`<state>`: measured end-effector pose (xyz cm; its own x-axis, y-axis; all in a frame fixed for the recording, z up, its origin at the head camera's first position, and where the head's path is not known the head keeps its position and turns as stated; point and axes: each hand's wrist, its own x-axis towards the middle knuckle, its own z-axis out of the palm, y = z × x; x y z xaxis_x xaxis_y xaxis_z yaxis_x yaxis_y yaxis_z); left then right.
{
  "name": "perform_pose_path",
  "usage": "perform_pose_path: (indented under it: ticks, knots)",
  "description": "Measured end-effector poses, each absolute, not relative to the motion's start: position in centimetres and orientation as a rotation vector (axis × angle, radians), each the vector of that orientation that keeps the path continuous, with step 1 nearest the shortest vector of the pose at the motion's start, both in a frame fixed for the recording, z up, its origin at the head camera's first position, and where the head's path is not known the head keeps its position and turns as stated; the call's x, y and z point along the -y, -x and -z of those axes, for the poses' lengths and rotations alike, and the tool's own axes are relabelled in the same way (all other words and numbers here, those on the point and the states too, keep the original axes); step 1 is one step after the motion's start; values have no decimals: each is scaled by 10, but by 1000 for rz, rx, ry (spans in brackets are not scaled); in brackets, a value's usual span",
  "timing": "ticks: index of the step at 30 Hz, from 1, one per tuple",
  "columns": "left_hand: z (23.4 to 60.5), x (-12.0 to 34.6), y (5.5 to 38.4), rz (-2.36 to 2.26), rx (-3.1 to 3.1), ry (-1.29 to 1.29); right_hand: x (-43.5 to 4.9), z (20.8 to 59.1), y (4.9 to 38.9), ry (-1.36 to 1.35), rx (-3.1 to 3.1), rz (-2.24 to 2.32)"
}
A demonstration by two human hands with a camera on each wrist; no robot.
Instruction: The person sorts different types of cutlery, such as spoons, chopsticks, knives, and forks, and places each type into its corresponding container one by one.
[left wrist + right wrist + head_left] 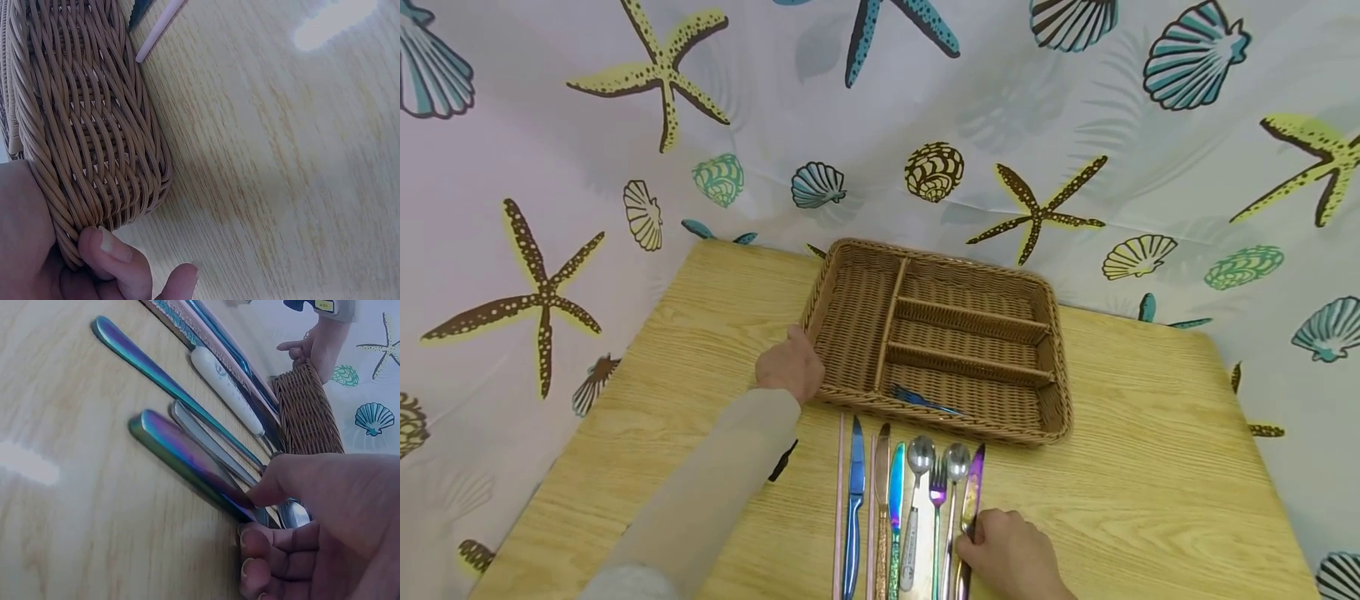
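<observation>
A wicker cutlery basket (895,312) stands at the back of the table, divided into several compartments. In its front compartment lies a blue fork (925,402). My left hand (790,367) grips the basket's left rim near the front corner; in the left wrist view its fingers curl at the woven wall (94,125). In front of the basket, my right hand (1011,550) pinches the handle of a purple iridescent table knife (973,483), the rightmost piece of a row. Seen from the right wrist, thumb and fingertips meet on that knife (187,462), whose blade is partly hidden.
Left of the knife run a silver spoon (957,462), a purple fork (937,483), a white-handled spoon (921,454), a rainbow knife (896,487), a copper knife (882,475), a blue knife (856,483) and thin pink sticks (839,500). A shell-patterned cloth (865,108) hangs behind.
</observation>
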<state>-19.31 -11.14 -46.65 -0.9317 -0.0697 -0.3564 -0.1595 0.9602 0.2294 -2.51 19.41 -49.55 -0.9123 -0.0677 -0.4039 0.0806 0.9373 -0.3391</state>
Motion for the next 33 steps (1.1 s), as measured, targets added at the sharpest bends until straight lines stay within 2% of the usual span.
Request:
perform_pose_path:
  ticks: [16, 33]
  knots:
    - [465, 112, 193, -337, -2755, 138, -206, 492, 16, -94, -2793, 216]
    - [466, 113, 194, -381, -2751, 165, -202, 500, 13, -19, -2830, 99]
